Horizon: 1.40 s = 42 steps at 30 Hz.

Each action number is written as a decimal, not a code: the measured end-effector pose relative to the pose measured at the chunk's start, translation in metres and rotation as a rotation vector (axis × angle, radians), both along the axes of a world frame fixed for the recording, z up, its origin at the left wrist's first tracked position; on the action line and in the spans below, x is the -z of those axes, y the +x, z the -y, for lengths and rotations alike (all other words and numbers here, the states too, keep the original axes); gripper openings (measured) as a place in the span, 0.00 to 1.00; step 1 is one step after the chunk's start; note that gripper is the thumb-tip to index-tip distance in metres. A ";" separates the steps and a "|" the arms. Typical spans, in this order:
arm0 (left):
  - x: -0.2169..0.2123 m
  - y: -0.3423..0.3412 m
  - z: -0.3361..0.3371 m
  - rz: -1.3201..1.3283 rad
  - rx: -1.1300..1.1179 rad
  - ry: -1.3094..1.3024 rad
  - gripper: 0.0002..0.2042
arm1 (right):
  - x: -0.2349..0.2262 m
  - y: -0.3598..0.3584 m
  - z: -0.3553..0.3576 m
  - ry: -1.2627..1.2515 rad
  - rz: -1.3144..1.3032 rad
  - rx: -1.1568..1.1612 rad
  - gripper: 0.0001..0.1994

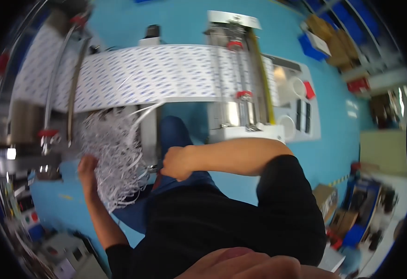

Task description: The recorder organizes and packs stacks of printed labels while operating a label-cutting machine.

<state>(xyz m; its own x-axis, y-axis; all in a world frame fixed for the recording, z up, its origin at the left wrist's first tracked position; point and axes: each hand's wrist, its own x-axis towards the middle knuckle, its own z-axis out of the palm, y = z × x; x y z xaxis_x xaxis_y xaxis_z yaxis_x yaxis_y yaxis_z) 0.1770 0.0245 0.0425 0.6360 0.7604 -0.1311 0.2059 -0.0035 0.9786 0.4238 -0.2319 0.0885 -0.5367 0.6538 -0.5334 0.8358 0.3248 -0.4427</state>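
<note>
A tangled heap of thin white strips hangs between my arms, below the left part of a long patterned web. At its left edge is my left hand, curled and somewhat blurred; what its fingers hold, if anything, is hidden. My right hand is closed at the right side of the heap, beside a small shiny metal fitting. Whatever lies inside that fist cannot be made out. The web, white with blue marks, runs across the machine, and a few loose strips trail from its near edge.
Roller stands with red collars hold the web at left and right. A pale side table carries white rolls. At the lower left stands a grey machine. Cardboard boxes and blue bins sit along the right.
</note>
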 end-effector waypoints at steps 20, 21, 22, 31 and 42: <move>0.000 0.011 0.028 0.176 -0.118 -0.234 0.07 | -0.002 0.010 0.002 0.060 0.040 0.031 0.17; 0.000 0.011 0.029 0.181 -0.075 -0.229 0.06 | 0.000 0.007 0.000 0.058 0.048 0.032 0.17; 0.002 0.009 0.031 0.183 -0.074 -0.234 0.06 | 0.002 0.005 -0.002 0.055 0.056 0.038 0.17; 0.004 -0.003 0.024 0.104 -0.112 -0.269 0.08 | -0.125 0.064 0.079 0.582 -0.369 0.415 0.17; -0.019 -0.003 0.012 -0.024 0.081 -0.254 0.11 | -0.038 0.290 0.360 0.680 0.561 1.684 0.26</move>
<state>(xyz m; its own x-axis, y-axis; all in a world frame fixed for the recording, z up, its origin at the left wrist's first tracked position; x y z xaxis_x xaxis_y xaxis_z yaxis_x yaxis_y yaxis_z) 0.1739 0.0122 0.0617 0.6877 0.6481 -0.3270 0.2384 0.2238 0.9450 0.7139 -0.5920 0.1267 0.9122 0.3845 0.1413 0.4073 -0.8884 -0.2117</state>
